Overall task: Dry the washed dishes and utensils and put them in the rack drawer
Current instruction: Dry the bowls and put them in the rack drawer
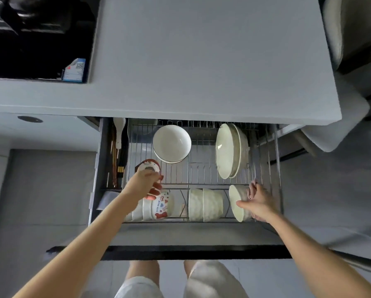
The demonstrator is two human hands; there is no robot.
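Note:
The rack drawer (276,160) stands pulled open below the grey counter. My left hand (144,181) grips a small red-and-white patterned bowl (148,164) above the front left row, where more patterned bowls (161,206) lie on their sides. My right hand (258,201) holds a cream bowl (237,203) on its side at the front right of the rack. Two cream bowls (206,204) stand in the front middle. Further back are stacked white bowls (171,143) and upright cream plates (227,149).
A side compartment at the drawer's left holds chopsticks (115,164) and a white spoon (119,132). The drawer's dark front panel (180,252) juts toward my legs. A black hob (38,39) with a small blue-and-white card (75,70) is set into the counter (201,61).

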